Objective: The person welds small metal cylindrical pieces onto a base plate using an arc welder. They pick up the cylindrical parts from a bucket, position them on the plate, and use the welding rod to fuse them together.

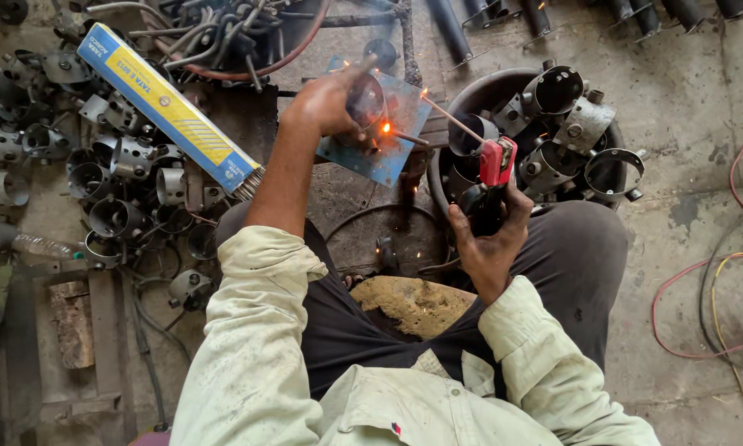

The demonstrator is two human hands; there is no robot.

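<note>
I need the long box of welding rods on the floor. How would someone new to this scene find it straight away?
Start at the heap of grey metal pipe clamps on the floor beyond the left hand. The welding rod box lies slanted on top of that heap, bare rod ends sticking out of its open lower end. It is the only blue and yellow thing among dull grey metal.

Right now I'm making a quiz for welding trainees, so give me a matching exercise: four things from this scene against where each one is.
Things:
1. red electrode holder
2. blue and yellow box
3. small metal ring piece
4. round tub of metal fittings

Places:
A. lying on the pile of fittings at the left
B. in the right hand
C. on the floor beyond the right knee
D. under the left hand, on the blue plate

Pairs: 1-B, 2-A, 3-D, 4-C
</note>
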